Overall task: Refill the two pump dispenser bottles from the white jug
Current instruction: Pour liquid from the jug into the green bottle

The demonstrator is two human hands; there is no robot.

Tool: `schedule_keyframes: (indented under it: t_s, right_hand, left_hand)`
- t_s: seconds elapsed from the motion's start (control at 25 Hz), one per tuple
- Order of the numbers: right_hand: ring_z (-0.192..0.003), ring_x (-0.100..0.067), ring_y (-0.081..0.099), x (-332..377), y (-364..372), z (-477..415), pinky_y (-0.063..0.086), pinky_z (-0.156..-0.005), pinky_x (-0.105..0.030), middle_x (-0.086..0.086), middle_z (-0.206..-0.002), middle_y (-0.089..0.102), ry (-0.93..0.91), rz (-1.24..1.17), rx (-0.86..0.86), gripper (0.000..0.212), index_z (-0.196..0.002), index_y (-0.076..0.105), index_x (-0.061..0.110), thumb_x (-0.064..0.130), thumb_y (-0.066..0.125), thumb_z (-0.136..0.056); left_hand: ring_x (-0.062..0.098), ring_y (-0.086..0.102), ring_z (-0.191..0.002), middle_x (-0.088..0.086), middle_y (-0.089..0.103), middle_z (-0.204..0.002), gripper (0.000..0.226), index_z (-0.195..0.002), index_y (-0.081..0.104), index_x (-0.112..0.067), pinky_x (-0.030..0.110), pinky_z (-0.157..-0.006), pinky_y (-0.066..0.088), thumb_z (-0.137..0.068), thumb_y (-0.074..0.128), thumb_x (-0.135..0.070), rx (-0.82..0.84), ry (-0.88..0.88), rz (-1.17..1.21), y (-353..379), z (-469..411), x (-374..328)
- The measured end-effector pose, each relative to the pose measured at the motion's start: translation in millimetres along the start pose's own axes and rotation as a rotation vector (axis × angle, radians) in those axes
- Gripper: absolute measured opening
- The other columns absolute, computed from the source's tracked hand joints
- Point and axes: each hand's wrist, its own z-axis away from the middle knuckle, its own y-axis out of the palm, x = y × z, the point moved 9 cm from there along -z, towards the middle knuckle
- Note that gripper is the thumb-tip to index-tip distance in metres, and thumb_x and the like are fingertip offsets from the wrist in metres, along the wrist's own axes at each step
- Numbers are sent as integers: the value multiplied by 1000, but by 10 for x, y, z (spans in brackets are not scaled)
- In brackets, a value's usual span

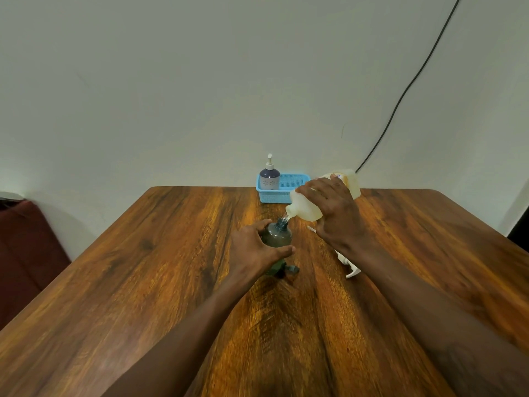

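My right hand (pixel 336 213) grips the white jug (pixel 307 206), tipped with its spout down to the left. A thin clear stream runs from the spout into the open neck of a dark green bottle (pixel 277 234). That bottle stands upright mid-table, held around its body by my left hand (pixel 256 247). Its white pump head (pixel 350 269) lies on the table under my right forearm. A second pump bottle (pixel 269 176), dark blue with a white pump fitted, stands in the blue basket (pixel 289 187) at the far edge.
A small dark cap (pixel 292 269) lies on the wooden table (pixel 143 282) just in front of the green bottle. A black cable (pixel 400 101) runs down the wall at the right. A dark red seat (pixel 23 253) stands left of the table.
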Motion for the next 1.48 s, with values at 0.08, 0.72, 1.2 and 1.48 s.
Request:
schedule_keyframes:
  t_s: [0.08, 0.72, 1.2, 1.48]
  right_hand:
    - [-131, -33, 54, 6, -8, -6, 30, -121, -51, -11, -136, 63, -4, 2, -4, 79, -138, 58, 16, 4, 88, -66]
    - [-131, -29, 53, 77, -25, -27, 18, -125, -43, -8, -134, 62, -47, 24, 32, 80, -137, 59, 18, 6, 91, -65]
    - [-134, -29, 51, 84, -1, -28, 16, -127, -45, -7, -136, 61, -60, 19, 65, 80, -139, 57, 21, 7, 91, -67]
    - [-133, -31, 52, 122, -4, -32, 19, -126, -48, -9, -135, 62, -84, 25, 60, 81, -138, 58, 20, 5, 92, -65]
  left_hand:
    - [2, 64, -103, -2, 74, -125, 82, -135, 67, -19, 21, -91, 56, -65, 94, -50, 7, -1, -6, 8, 1, 6]
    - [8, 68, -113, -3, 73, -129, 97, -138, 65, -20, 32, -96, 60, -57, 83, -69, 29, -20, -12, 70, 7, 76]
    - [5, 64, -108, 0, 72, -130, 87, -139, 64, -18, 22, -93, 56, -64, 93, -51, 20, -14, -12, 72, 27, 59]
    - [3, 63, -106, -2, 73, -128, 87, -138, 65, -20, 20, -90, 55, -63, 92, -54, 16, -21, -23, 69, 25, 66]
